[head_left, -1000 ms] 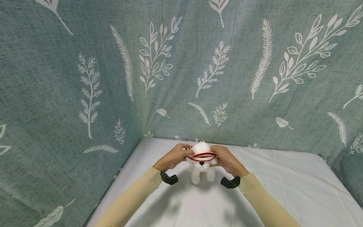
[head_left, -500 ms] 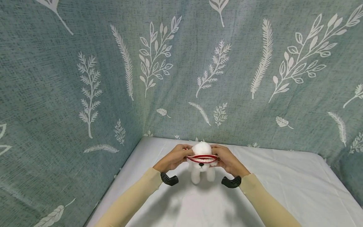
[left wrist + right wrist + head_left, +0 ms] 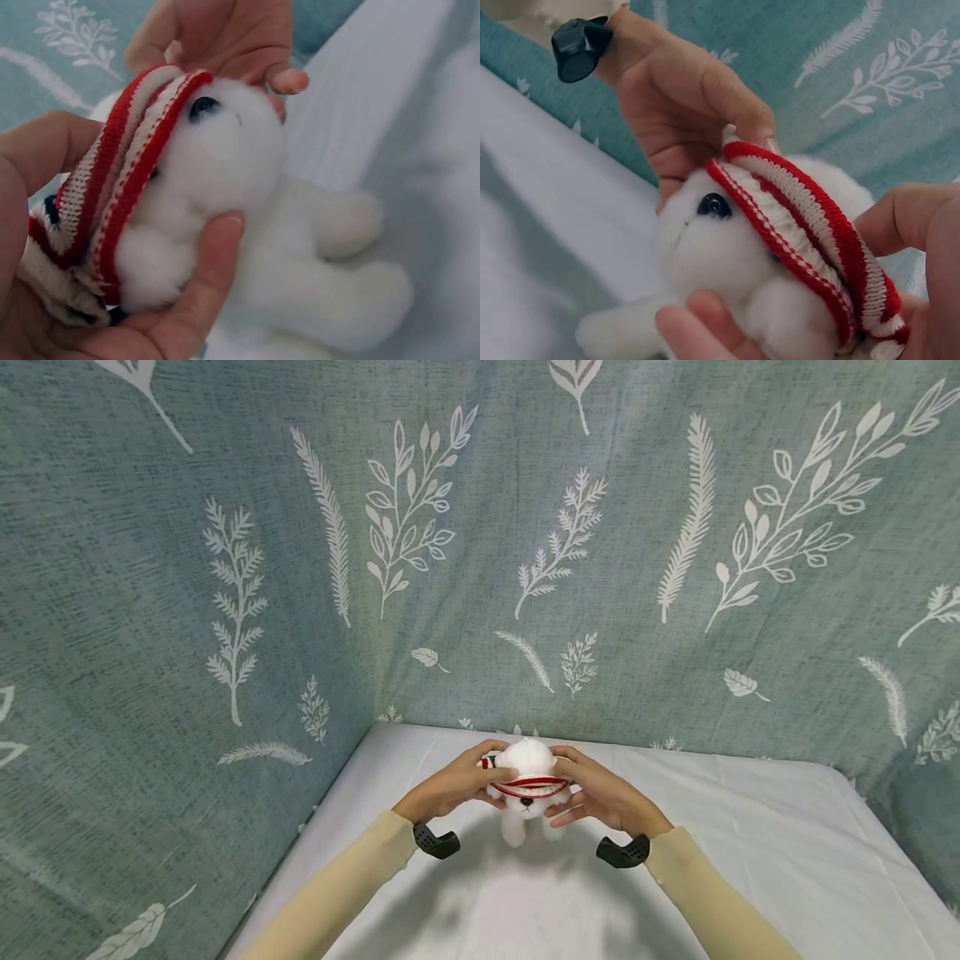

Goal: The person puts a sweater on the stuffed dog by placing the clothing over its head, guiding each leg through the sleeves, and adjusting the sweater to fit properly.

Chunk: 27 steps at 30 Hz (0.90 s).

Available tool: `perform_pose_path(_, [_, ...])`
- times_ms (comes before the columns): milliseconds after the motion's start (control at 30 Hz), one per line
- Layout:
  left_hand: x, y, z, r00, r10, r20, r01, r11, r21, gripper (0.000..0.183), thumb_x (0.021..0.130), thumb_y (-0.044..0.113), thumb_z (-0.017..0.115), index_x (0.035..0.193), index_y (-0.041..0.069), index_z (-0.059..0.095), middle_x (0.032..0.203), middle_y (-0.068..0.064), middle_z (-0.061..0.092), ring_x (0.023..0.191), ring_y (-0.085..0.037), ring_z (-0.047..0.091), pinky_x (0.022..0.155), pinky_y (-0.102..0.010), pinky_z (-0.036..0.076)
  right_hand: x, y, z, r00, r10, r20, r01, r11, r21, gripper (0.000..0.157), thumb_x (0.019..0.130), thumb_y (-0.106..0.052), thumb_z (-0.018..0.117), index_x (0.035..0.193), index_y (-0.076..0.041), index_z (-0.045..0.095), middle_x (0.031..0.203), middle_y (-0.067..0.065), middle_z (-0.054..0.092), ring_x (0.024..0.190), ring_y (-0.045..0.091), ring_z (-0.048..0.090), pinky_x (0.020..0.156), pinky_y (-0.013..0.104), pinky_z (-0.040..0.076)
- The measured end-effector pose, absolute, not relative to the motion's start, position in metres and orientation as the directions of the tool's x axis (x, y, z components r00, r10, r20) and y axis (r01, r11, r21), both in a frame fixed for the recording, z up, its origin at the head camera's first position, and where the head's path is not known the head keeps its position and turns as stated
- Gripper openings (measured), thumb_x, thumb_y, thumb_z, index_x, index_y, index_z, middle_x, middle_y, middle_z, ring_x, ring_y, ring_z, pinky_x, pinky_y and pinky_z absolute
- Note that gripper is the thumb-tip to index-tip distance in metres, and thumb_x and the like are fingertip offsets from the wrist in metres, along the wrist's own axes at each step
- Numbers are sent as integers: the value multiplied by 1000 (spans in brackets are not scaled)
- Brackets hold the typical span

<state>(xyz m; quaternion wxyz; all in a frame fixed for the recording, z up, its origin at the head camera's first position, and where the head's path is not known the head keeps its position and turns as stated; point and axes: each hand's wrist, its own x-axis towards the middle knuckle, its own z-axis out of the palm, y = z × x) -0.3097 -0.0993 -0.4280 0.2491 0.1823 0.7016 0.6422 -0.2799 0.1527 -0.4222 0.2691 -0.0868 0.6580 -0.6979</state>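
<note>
My left arm reaching in from near left, right arm from near right, both pale-sleeved, angled inward. I have left hand curled in grip. Right hand gripping too, lower fingers free, slightly spread, pointing left. Hands apart, facing.

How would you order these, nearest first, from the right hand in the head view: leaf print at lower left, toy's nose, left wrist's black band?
1. Toy's nose: just left of the right hand.
2. Left wrist's black band: farther left, slightly lower.
3. Leaf print: farthest, at the picture's lower left.
</note>
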Motion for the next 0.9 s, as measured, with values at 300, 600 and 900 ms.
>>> perform_pose_path(300, [-306,-88,-433,-863,496,-101,-71,79,994,63,81,13,75,133,12,40,121,-17,53,102,-28,60,77,-43,54,-278,145,-427,-891,-404,-208,277,-122,-953,54,89,-9,53,140,-17,36,133,23,39,99,39,59,80,53,51])
perform_pose_path(600, [-302,-78,-433,-889,449,-91,-50,102,993,69,74,2,74,134,11,41,124,-15,51,106,-27,56,81,-40,52,-278,140,-429,-928,-322,-186,235,-122,-964,59,81,2,49,137,-15,37,135,21,39,109,37,53,76,51,53])
perform_pose_path(900, [-302,-80,-436,-900,424,-102,-85,59,995,68,73,1,74,134,11,43,127,-14,48,104,-26,57,79,-37,53,-280,145,-434,-922,-352,-163,199,-69,-977,55,86,-3,51,138,-18,38,135,19,41,103,35,57,76,49,53])
